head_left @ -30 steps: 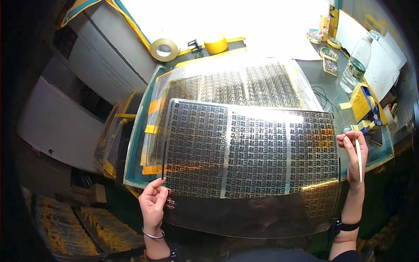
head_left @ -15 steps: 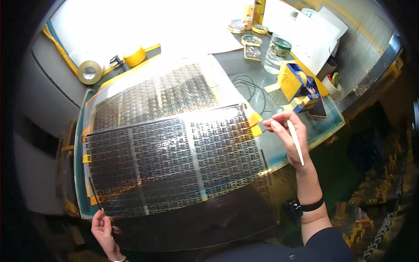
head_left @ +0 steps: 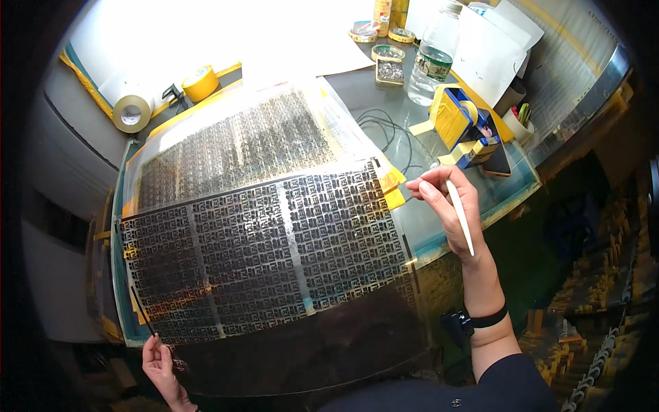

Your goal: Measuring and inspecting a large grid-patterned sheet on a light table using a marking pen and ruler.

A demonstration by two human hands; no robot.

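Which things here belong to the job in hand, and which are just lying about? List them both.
Job in hand, it seems:
dark patterned sheet, held near its left edge
white stick, held
lighter patterned sheet, partly overlapped

Just lying about, apparently:
clear bottle
beige tape roll
blue-and-yellow tape dispenser

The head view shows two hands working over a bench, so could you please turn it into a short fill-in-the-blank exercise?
1. The slim white stick is held in the person's ____.
2. The left hand pinches the patterned sheet on its ____ side.
3. The clear bottle has a band-like label that is mainly ____.
4. The tape dispenser is yellow and ____.

Missing words: right hand; left; green; blue.
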